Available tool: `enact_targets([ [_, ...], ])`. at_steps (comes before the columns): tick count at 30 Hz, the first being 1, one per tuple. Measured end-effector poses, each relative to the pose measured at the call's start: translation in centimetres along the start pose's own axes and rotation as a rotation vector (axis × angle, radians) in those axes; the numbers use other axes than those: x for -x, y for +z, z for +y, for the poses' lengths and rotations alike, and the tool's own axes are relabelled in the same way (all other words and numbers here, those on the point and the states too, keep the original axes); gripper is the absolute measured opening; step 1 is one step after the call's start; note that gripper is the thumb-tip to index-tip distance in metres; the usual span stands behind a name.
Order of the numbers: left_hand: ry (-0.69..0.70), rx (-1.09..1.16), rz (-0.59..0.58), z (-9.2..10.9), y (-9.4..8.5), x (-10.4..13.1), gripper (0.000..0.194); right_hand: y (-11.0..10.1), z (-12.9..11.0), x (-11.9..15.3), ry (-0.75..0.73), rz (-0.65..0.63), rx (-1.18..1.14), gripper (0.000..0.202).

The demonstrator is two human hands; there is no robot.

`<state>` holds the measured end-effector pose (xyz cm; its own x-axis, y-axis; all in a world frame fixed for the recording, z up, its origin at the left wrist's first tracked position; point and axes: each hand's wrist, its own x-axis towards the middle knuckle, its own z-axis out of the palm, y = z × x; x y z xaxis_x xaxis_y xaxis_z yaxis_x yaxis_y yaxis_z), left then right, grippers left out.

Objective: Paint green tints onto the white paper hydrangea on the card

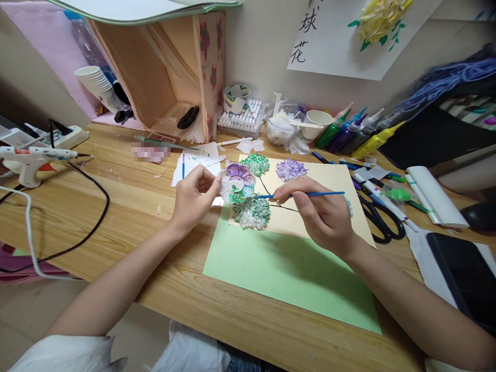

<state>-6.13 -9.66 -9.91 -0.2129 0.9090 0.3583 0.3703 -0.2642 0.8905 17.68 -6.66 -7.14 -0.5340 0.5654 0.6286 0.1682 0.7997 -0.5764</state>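
My left hand (196,199) pinches the left edge of a small round white palette (237,182) smeared with purple, teal and green paint. In my right hand (321,212) is a thin blue paintbrush (327,194), its tip at the green paint on the palette's lower part. Beneath both hands lies a cream sheet (329,175) with drawn dark stems and textured flower heads: a green one (254,164) at the top, a purple one (291,169) beside it, and a green and white one (251,213) just below the palette. A light green sheet (287,268) lies under the cream one.
Black scissors (383,219), pens and a phone (463,274) are at the right. Paint bottles (349,132), a paper cup (315,124) and a tub of white scraps (281,129) stand behind. A glue gun (33,160) with cables is at the left, near an open box (211,72).
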Motion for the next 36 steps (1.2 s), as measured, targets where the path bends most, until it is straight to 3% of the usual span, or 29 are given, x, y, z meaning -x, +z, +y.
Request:
enact_targets([
  [11,0.011,-0.007,0.006,0.0,-0.1,0.0,0.022,0.1,-0.2,-0.1,0.070,0.040,-0.079,0.027],
  [23,-0.018,-0.016,0.040,-0.8,-0.2,-0.6,0.025,-0.6,0.0,-0.6,0.230,0.299,-0.288,0.029],
  [31,0.015,-0.061,0.050,-0.7,-0.2,-0.6,0.025,-0.8,-0.4,0.0,0.026,0.050,-0.023,0.022],
  [36,0.023,-0.046,0.053,-0.6,-0.1,-0.6,0.025,-0.4,-0.4,-0.2,-0.072,-0.008,0.035,0.021],
])
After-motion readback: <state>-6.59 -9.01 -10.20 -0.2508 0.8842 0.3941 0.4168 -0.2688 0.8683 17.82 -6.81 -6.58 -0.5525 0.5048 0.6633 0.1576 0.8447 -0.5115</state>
